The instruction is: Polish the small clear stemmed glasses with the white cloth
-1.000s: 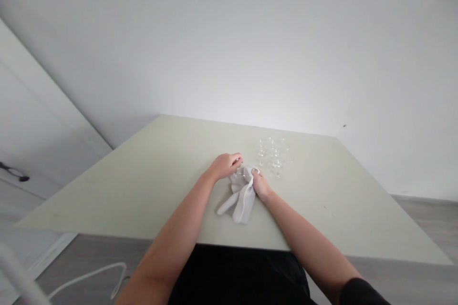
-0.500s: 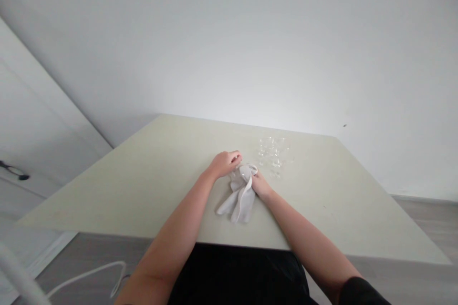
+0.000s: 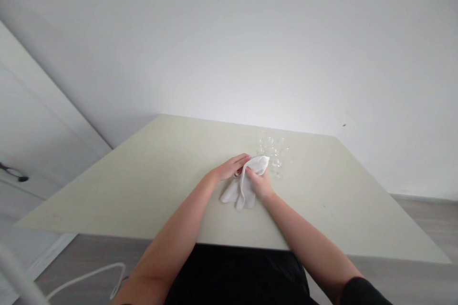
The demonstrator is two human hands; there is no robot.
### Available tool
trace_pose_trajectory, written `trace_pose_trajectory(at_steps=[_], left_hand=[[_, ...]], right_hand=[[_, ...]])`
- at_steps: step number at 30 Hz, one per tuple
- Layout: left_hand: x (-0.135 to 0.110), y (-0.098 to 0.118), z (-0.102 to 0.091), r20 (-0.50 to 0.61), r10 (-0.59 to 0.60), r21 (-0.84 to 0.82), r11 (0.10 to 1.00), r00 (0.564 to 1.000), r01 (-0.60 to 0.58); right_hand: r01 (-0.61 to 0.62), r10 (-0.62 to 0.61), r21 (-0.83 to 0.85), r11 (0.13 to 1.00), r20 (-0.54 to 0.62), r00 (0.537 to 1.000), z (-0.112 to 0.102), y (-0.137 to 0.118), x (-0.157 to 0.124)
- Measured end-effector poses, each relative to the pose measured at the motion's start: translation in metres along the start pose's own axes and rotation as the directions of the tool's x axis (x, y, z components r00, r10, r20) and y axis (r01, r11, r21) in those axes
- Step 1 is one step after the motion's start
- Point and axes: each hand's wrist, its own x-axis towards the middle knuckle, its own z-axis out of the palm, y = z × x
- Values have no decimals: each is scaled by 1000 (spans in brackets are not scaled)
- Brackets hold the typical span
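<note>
A white cloth [image 3: 258, 164] is bunched in my right hand [image 3: 262, 185], the thumb pressed on its upper fold. Its loose end hangs down toward the table. My left hand [image 3: 229, 167] curls against the cloth's left side, its fingers closed around what looks like a small clear glass [image 3: 237, 173]. Only a glint of that glass shows; cloth and fingers cover the rest. Just beyond my right hand, several small clear glasses [image 3: 275, 152] stand close together on the table, their outlines faint.
The pale table [image 3: 125, 190] reaches back to a white wall [image 3: 229, 47]. At the left is a white cabinet with a dark handle [image 3: 14, 173]. A white cable [image 3: 89, 274] loops below the table's front left edge.
My right hand has turned and lifted the cloth's upper part up and to the right, folding it over. My left hand has shifted slightly right, closer against the cloth.
</note>
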Motion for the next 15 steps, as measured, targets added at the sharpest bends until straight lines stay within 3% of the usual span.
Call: trace_pose_trajectory(at_steps=[4, 8, 11, 15], left_hand=[[-2, 3, -6, 98, 34, -132, 991, 995, -21], [0, 4, -10, -84, 84, -52, 995, 993, -89], [1, 4, -11, -231, 132, -49, 988, 964, -147], [1, 3, -12, -213, 178, -193, 956, 961, -220]], right_hand=[[9, -9, 37, 999, -5, 1000, -1, 0, 0], [2, -2, 9, 1000, -22, 1000, -1, -4, 1], [1, 1, -48, 999, 25, 1000, 2, -9, 1], [-22, 37, -78, 997, 203, 978, 4, -7, -3]])
